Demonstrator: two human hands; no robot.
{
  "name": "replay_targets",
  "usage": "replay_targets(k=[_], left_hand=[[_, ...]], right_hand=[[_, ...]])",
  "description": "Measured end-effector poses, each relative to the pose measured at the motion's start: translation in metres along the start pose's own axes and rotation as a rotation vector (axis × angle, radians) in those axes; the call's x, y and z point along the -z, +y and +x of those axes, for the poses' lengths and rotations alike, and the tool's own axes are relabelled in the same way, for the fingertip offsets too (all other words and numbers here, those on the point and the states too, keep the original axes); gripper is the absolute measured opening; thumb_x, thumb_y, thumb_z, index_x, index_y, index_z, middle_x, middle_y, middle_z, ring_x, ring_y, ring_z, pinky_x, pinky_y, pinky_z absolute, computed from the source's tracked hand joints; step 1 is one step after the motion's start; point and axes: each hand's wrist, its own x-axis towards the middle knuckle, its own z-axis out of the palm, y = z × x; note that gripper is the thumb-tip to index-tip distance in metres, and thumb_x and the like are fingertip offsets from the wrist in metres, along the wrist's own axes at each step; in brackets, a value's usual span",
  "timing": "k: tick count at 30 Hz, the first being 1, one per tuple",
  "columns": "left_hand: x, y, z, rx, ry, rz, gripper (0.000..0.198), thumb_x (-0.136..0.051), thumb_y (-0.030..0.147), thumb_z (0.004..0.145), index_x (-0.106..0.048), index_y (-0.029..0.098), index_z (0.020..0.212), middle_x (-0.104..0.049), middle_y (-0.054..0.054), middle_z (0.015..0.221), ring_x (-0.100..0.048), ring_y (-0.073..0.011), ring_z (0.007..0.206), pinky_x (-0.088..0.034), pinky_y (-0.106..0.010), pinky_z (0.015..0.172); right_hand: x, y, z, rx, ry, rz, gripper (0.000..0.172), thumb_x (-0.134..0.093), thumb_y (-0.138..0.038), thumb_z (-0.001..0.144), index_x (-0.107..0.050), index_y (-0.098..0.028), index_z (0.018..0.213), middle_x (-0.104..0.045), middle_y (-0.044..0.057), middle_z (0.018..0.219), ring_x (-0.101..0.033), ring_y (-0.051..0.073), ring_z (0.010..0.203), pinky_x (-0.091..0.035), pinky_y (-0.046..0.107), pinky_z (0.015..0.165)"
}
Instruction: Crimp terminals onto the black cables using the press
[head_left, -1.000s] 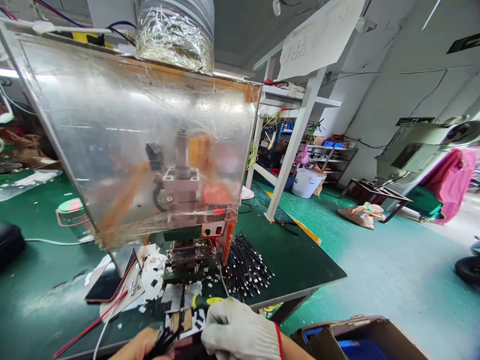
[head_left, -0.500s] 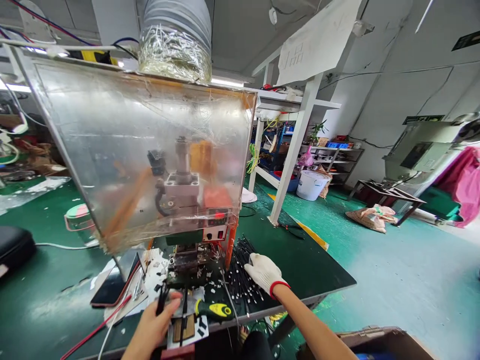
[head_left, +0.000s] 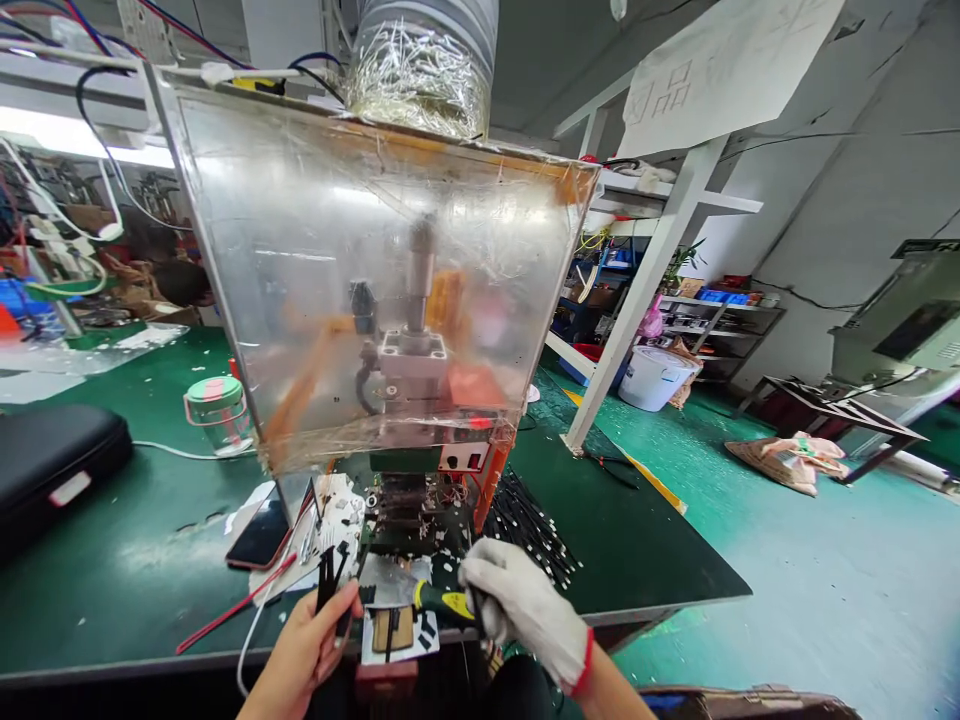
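light: bright | source: overhead tube light [head_left: 75, 135] | glare: plastic guard [head_left: 315, 250] | edges: bowed | focus: sharp

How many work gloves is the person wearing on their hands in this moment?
1. The white work glove is on the right hand, which is closed on a yellow-and-black tool handle. The left hand is bare and holds thin black strips.

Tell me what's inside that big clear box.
The clear box holds a metal rod on a square metal block, a curled black cable and orange pieces. Its scuffed panel blurs them, so smaller parts cannot be seen.
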Motion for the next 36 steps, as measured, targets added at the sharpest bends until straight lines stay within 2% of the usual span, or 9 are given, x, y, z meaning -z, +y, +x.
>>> replay_targets(k=[3,7,11,16,22,25,29,32,36], left_hand=[[0.011,-0.004,-0.005,-0.010,0.017,-0.026,0.055,-0.075,0.070,0.052,-0.064,0.016,0.056,-0.027,0.014,0.033,-0.020,-0.0003,0.030,-0.013,-0.015,0.035],[0.026,-0.011,-0.013,0.008,0.069,-0.018,0.059,-0.074,0.074,0.048,-0.065,0.016,0.056,-0.025,0.014,0.033,-0.020,-0.0004,0.030,-0.012,-0.015,0.033],[0.037,-0.013,-0.021,0.013,0.132,-0.031,0.060,-0.075,0.074,0.047,-0.064,0.016,0.055,-0.026,0.013,0.034,-0.019,0.0002,0.031,-0.011,-0.014,0.033],[0.038,-0.014,-0.025,0.023,0.183,-0.064,0.062,-0.075,0.075,0.045,-0.062,0.016,0.055,-0.025,0.013,0.034,-0.019,0.0006,0.031,-0.010,-0.013,0.035],[0.034,-0.009,-0.027,0.043,0.112,-0.044,0.058,-0.075,0.072,0.049,-0.055,0.017,0.050,-0.036,0.009,0.038,-0.021,-0.0012,0.034,-0.011,-0.016,0.035],[0.032,-0.008,-0.029,0.013,0.091,-0.023,0.058,-0.073,0.072,0.052,-0.053,0.018,0.050,-0.040,0.008,0.039,-0.019,-0.0015,0.034,-0.010,-0.018,0.037],[0.028,-0.001,-0.031,-0.007,0.046,0.080,0.061,-0.071,0.076,0.051,-0.059,0.016,0.054,-0.034,0.010,0.037,-0.016,-0.0012,0.036,-0.009,-0.020,0.043],[0.027,0.007,-0.030,-0.015,-0.027,0.198,0.062,-0.070,0.078,0.049,-0.063,0.016,0.055,-0.035,0.009,0.041,-0.020,-0.0046,0.040,-0.010,-0.022,0.044],[0.026,0.017,-0.023,-0.010,-0.246,0.382,0.060,-0.068,0.078,0.053,-0.067,0.018,0.060,-0.037,0.008,0.046,-0.023,-0.0079,0.044,-0.017,-0.023,0.043]], right_hand=[[-0.042,0.005,0.025,-0.051,-0.004,0.055,0.022,-0.051,-0.041,0.077,-0.050,-0.018,0.078,-0.052,-0.006,0.046,-0.042,0.007,0.031,-0.032,0.016,0.032],[-0.068,0.010,0.059,-0.066,0.002,0.125,0.018,-0.050,-0.036,0.079,-0.048,-0.018,0.076,-0.054,-0.006,0.050,-0.043,0.007,0.029,-0.033,0.017,0.030],[-0.073,0.013,0.072,-0.063,0.032,0.187,0.018,-0.051,-0.036,0.079,-0.047,-0.018,0.076,-0.050,-0.007,0.046,-0.044,0.007,0.029,-0.031,0.016,0.028],[-0.075,0.017,0.077,-0.028,0.032,0.273,0.025,-0.056,-0.041,0.076,-0.049,-0.017,0.080,-0.049,-0.008,0.047,-0.043,0.006,0.029,-0.029,0.015,0.028],[-0.078,0.020,0.082,-0.037,0.031,0.295,0.028,-0.059,-0.044,0.075,-0.049,-0.017,0.078,-0.048,-0.008,0.047,-0.043,0.007,0.029,-0.028,0.016,0.029],[-0.077,0.015,0.080,-0.052,0.035,0.264,0.025,-0.057,-0.042,0.077,-0.047,-0.018,0.075,-0.049,-0.008,0.047,-0.043,0.006,0.029,-0.029,0.016,0.029],[-0.066,-0.001,0.063,-0.073,0.030,0.127,0.028,-0.051,-0.044,0.083,-0.046,-0.019,0.072,-0.048,-0.009,0.046,-0.036,0.004,0.028,-0.025,0.015,0.029],[-0.052,-0.019,0.037,-0.004,-0.102,-0.025,0.032,-0.045,-0.046,0.085,-0.051,-0.018,0.071,-0.051,-0.006,0.048,-0.037,0.004,0.029,-0.027,0.015,0.030],[-0.044,-0.038,-0.003,0.001,-0.301,-0.169,0.017,-0.050,-0.032,0.076,-0.055,-0.018,0.068,-0.055,-0.005,0.053,-0.043,0.005,0.034,-0.031,0.015,0.031]])
